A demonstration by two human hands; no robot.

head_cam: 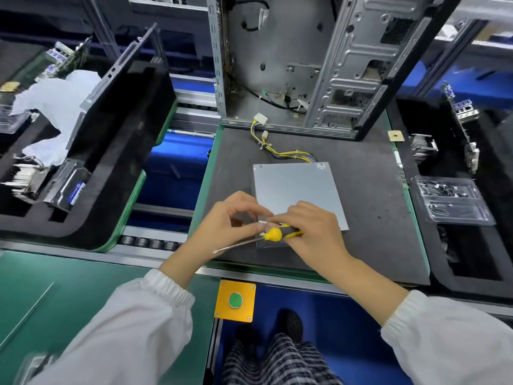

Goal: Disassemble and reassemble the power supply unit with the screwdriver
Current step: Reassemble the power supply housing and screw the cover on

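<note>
Gripping the screwdriver by its yellow handle, the right hand curls round it, shaft lying near level and pointing left, away from the power supply unit on the dark counter. The left hand pinches something small at the unit's near edge, too tiny to identify. Likely the tip must swing round toward that edge.

Green-edged conveyor bench, black foam trays, blue floor
</note>
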